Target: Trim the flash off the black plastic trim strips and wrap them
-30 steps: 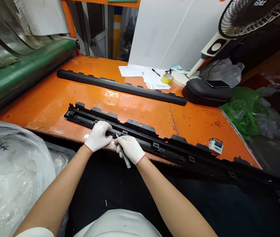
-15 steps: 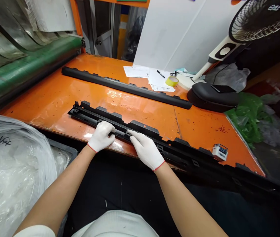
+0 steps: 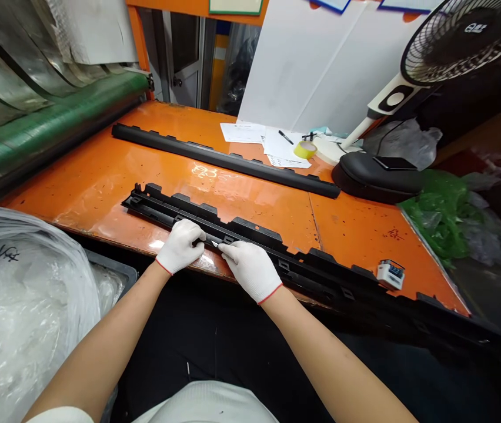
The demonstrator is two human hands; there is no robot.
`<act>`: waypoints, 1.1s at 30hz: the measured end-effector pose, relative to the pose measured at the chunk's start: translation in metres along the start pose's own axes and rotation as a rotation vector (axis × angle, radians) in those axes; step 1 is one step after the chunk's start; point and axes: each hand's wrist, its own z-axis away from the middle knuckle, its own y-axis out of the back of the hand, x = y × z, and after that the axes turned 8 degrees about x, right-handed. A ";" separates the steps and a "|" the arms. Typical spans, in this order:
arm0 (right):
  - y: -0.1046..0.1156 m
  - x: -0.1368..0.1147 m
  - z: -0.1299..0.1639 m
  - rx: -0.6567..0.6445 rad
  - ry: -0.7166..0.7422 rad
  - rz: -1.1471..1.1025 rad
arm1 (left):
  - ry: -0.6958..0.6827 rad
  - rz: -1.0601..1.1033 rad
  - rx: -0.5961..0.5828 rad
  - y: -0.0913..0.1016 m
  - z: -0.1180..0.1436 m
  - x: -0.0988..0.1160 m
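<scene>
A long black plastic trim strip (image 3: 250, 232) with tabs and square clips lies along the front edge of the orange table, running off toward the lower right. My white-gloved left hand (image 3: 180, 247) is closed on the strip's near edge, left of its middle. Just to the right, my gloved right hand (image 3: 251, 267) pinches a small knife, its pale pointed blade (image 3: 215, 244) showing at the fingertips against the strip. The knife's handle is hidden in the glove. Farther back, a second black trim strip (image 3: 224, 157) lies apart from both hands.
Papers (image 3: 283, 147), a pen (image 3: 286, 137) and a yellow tape roll (image 3: 305, 150) lie at the back, by a fan (image 3: 394, 97) and a black case (image 3: 374, 179). A small white device (image 3: 390, 274) sits at right. Clear plastic bags (image 3: 30, 317) fill the left front.
My right hand has shifted slightly left and drawn in, and a blade tip now shows at its fingers. My left hand stays on the strip. The view has tilted up slightly.
</scene>
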 end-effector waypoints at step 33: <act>-0.004 -0.002 -0.007 -0.050 -0.004 -0.051 | 0.021 0.009 -0.041 0.001 0.004 -0.005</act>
